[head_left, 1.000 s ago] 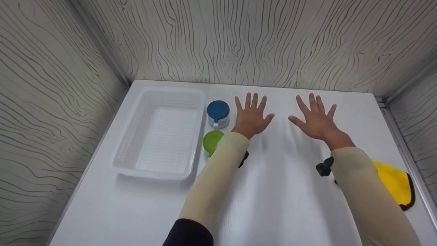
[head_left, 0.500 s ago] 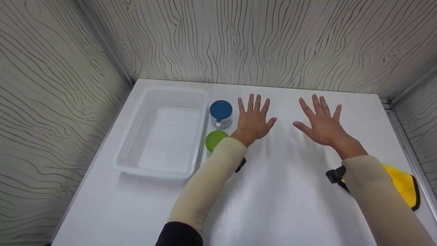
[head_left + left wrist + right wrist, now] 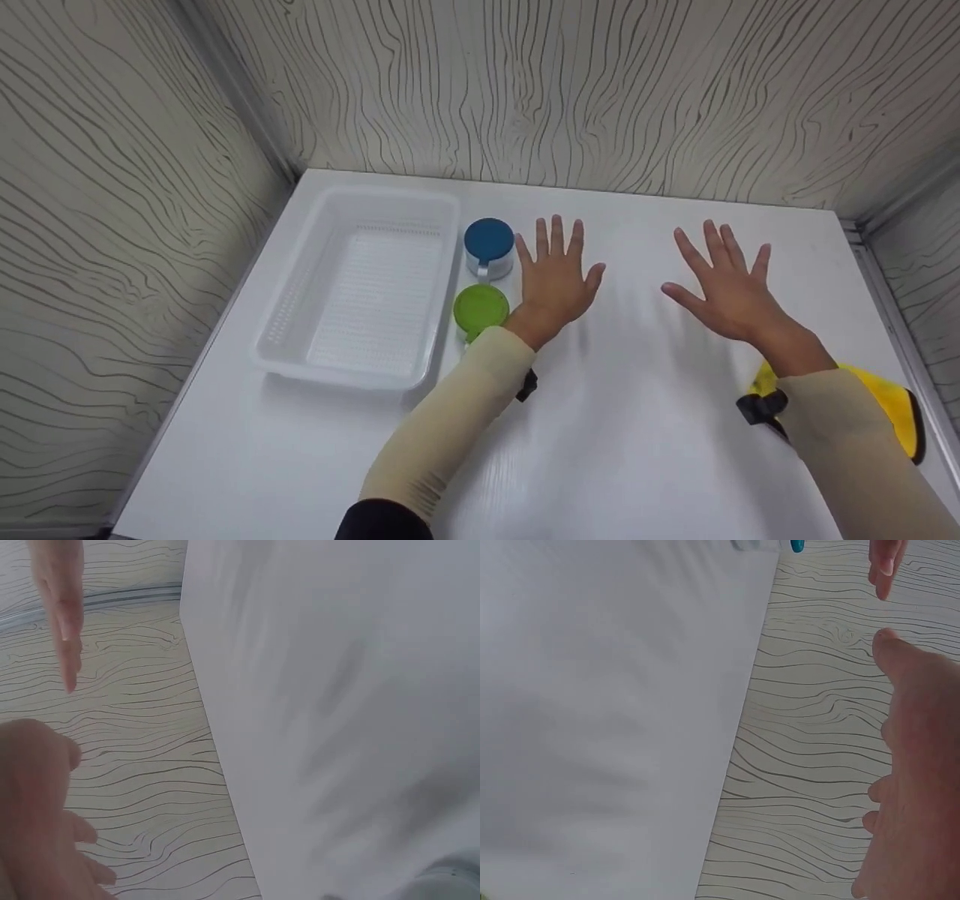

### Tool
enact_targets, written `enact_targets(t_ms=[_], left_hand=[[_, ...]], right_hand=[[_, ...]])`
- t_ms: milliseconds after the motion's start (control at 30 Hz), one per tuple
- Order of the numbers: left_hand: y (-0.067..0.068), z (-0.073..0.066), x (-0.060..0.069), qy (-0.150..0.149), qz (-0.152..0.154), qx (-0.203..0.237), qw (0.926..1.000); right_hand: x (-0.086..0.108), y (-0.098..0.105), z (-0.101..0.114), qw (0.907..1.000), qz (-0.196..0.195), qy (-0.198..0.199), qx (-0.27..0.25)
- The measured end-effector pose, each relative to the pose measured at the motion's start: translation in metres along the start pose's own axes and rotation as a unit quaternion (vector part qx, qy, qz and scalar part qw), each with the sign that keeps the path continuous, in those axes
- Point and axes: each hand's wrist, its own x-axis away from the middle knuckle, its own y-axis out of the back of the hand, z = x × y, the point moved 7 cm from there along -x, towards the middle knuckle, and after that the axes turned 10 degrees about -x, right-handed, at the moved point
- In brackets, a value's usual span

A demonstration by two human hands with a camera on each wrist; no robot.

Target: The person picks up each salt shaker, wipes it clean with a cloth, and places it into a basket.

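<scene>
Left hand (image 3: 556,283) and right hand (image 3: 731,296), spread and holding nothing, above a white table (image 3: 615,450).
At left sits a white perforated basket (image 3: 367,300); just beside its right wall stand a blue-lidded cup (image 3: 489,241) and, nearer the person, a green-lidded cup (image 3: 480,307), partly hidden by the left sleeve (image 3: 450,420). The left hand, fingers straight, is just right of the blue lid; the right hand, equally open, hovers well apart. A yellow cloth (image 3: 892,405) with black edging lies partly behind the right sleeve (image 3: 847,435).
</scene>
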Motion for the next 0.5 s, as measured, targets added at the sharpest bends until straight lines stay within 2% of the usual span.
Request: enact_targets(t_ms=[200, 500], left_hand=[[-0.007, 0.009, 0.016, 0.014, -0.019, 0.033, 0.9992], [-0.020, 0.023, 0.046, 0.033, -0.059, 0.034, 0.9971]], right_hand=[[0.011, 0.003, -0.003, 0.9999, -0.010, 0.010, -0.009], [0.027, 0.003, -0.022, 0.9997, -0.024, -0.004, -0.009]])
